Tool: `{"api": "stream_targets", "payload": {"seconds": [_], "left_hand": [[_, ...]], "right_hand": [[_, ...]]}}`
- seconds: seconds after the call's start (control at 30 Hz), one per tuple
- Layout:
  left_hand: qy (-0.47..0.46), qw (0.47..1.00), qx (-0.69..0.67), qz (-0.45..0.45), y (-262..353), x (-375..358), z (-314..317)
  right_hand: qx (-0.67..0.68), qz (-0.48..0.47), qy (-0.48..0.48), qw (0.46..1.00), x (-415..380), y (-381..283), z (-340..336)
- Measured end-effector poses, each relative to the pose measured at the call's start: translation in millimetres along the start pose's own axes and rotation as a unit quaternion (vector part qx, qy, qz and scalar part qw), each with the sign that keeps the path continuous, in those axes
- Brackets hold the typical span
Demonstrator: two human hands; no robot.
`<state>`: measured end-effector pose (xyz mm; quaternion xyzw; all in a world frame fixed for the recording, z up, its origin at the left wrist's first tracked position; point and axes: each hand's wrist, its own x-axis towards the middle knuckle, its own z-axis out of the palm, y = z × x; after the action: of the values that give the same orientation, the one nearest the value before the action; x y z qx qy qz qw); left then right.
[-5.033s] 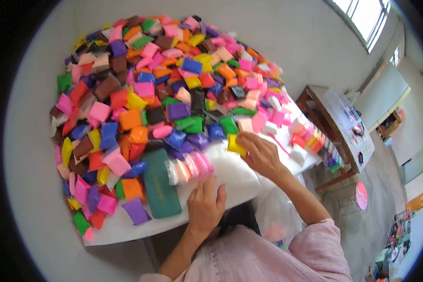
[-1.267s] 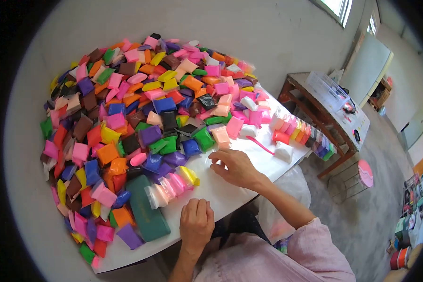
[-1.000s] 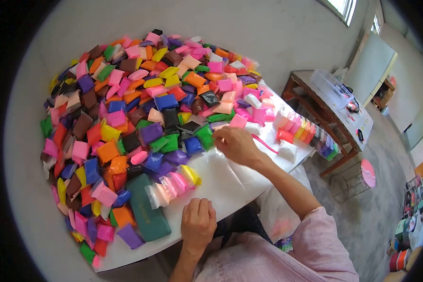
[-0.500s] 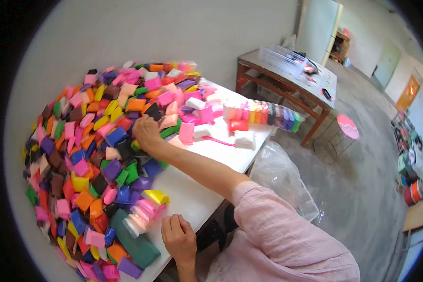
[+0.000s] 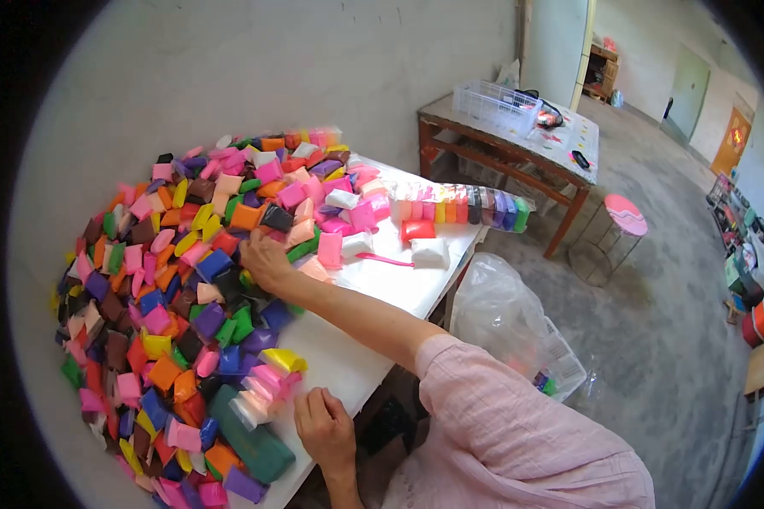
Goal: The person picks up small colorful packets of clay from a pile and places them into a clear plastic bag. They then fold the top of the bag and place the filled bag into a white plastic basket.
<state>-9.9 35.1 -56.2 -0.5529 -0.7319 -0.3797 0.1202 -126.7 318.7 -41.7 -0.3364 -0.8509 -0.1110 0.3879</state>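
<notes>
A large pile of small, soft, brightly coloured packets (image 5: 157,322) covers the left part of the white table (image 5: 352,327). My right hand (image 5: 265,254) reaches across into the pile, its fingers bent down among the packets; what lies under the fingertips is hidden. Just above it is a black packet (image 5: 277,217), apart from the fingers. Close to the table's near edge, my left hand (image 5: 324,424) rests with its fingers curled and nothing visible in them. Beside it lies a short row of pink, peach and yellow packets (image 5: 267,386), partly over a dark green case (image 5: 255,450).
A long row of packets in many colours (image 5: 463,206) lies at the table's far right end, near a red packet (image 5: 418,230), a white packet (image 5: 430,253) and a pink stick (image 5: 385,259). A plastic bag (image 5: 497,305), a stool (image 5: 625,215) and a second table (image 5: 505,136) stand beyond.
The black packet touched by my right hand earlier now lies apart above it. My right hand has shifted slightly down within the pile. My left hand stays put. The view has turned slightly.
</notes>
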Motion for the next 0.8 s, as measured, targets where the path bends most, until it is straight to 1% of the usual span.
{"api": "stream_targets", "payload": {"seconds": [0.03, 0.13, 0.23, 0.4, 0.53, 0.57, 0.67, 0.7, 0.8], "left_hand": [[0.000, 1.000, -0.001, 0.002, -0.1, 0.2, 0.0], [-0.001, 1.000, -0.001, 0.005, -0.8, 0.3, -0.1], [0.004, 1.000, 0.001, 0.010, -1.2, 0.1, 0.5], [0.004, 1.000, 0.014, 0.021, -3.8, -0.8, 1.8], [0.014, 1.000, 0.001, 0.011, -2.2, -0.1, 1.3], [0.016, 1.000, -0.001, 0.011, -2.5, -0.2, 1.2], [0.013, 1.000, 0.002, 0.023, -1.8, 1.2, 2.4], [0.015, 1.000, 0.009, 0.020, -2.6, 0.8, 1.3], [0.007, 1.000, 0.020, 0.022, -2.8, 1.4, -2.1]], "right_hand": [[0.009, -0.007, 0.001, 1.000, -0.1, 0.3, -0.6], [0.044, 0.015, -0.001, 0.999, -0.4, 2.8, 0.4], [0.032, 0.024, 0.019, 0.999, -1.4, 8.6, 2.0], [0.043, 0.009, 0.011, 0.999, -6.3, 17.9, 2.5], [0.049, -0.004, -0.012, 0.999, -7.6, 23.2, -2.5], [0.062, 0.004, -0.045, 0.997, -7.7, 23.6, -5.3], [0.065, -0.018, -0.066, 0.996, -13.9, 25.5, -24.0], [0.078, -0.015, -0.092, 0.993, -16.0, 25.8, -30.3], [0.104, -0.053, -0.066, 0.991, -22.5, 34.2, -25.2]]}}
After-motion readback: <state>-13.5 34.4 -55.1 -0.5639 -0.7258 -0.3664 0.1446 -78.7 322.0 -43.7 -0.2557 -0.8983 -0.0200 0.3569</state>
